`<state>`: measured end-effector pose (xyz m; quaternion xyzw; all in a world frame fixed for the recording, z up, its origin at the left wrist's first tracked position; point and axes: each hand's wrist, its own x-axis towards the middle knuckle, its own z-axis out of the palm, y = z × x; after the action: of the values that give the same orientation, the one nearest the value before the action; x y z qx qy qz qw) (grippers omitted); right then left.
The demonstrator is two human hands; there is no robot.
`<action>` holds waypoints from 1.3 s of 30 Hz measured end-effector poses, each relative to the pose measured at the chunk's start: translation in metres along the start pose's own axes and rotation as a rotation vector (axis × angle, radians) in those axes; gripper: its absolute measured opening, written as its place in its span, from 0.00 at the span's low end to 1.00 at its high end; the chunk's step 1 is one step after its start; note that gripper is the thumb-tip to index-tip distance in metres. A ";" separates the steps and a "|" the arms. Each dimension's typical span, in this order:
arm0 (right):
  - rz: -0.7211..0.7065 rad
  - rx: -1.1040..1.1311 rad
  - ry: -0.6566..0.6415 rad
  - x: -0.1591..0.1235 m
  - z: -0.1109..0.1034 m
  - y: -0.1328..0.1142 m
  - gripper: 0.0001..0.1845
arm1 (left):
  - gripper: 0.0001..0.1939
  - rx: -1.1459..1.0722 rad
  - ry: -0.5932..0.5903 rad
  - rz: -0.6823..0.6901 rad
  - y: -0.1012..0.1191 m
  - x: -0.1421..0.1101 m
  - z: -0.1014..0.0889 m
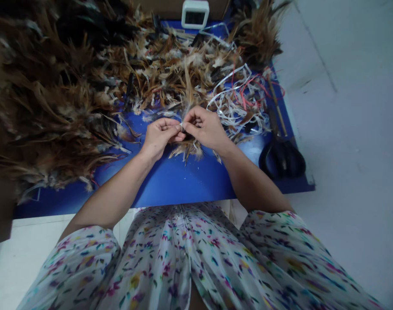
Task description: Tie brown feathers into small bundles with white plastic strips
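My left hand (160, 137) and my right hand (205, 128) meet over the middle of a blue board (170, 181). Both pinch a small bunch of brown feathers (187, 148). The bunch's stems stick up between my fingertips and its fluffy ends hang below my hands. A thin whitish strip shows at the pinch point. A large heap of brown and black feathers (57, 99) lies to the left and behind my hands.
A tangle of white and red plastic strips (244, 97) lies right of my hands. Black scissors (282, 157) and a thin stick (276, 105) rest near the board's right edge. A small white clock (195, 13) stands at the back. White floor surrounds the board.
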<state>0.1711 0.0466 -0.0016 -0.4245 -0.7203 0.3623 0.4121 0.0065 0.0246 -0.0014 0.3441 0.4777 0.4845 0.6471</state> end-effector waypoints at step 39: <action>-0.065 -0.171 0.018 -0.003 -0.002 -0.013 0.02 | 0.07 0.097 0.057 0.090 -0.001 -0.001 0.004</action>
<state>0.1695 0.0393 0.0092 -0.4376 -0.7582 0.2820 0.3924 0.0102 0.0231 -0.0012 0.3822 0.5028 0.4990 0.5934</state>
